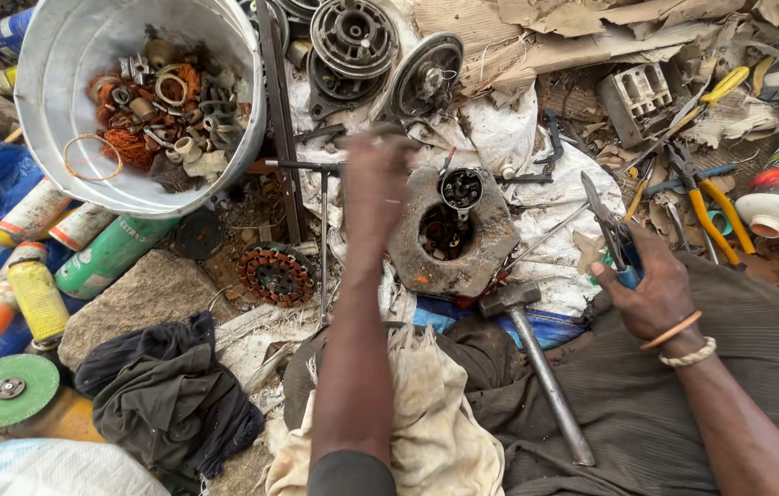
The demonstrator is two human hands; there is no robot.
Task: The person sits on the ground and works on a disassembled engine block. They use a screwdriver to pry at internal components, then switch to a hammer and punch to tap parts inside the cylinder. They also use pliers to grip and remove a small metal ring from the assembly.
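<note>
My left hand (373, 188) is stretched forward and blurred with motion, just left of a dirty metal motor housing (491, 243) with a round hole in it. Whether that hand holds anything I cannot tell. A small black round part (461, 188) sits on the housing's far edge. My right hand (647, 289) grips blue-handled pliers (612, 234) with the jaws pointing away, right of the housing. A hammer (536, 354) lies across my lap between my arms.
A metal bucket (59, 110) of copper wire and small parts stands at upper left. Spray cans (36, 294), a green grinding disc (5, 390), a wound stator (276, 274), a T-handle wrench (323, 230), yellow-handled pliers (716, 216), motor covers (353, 37) and a dark rag (169, 390) lie around.
</note>
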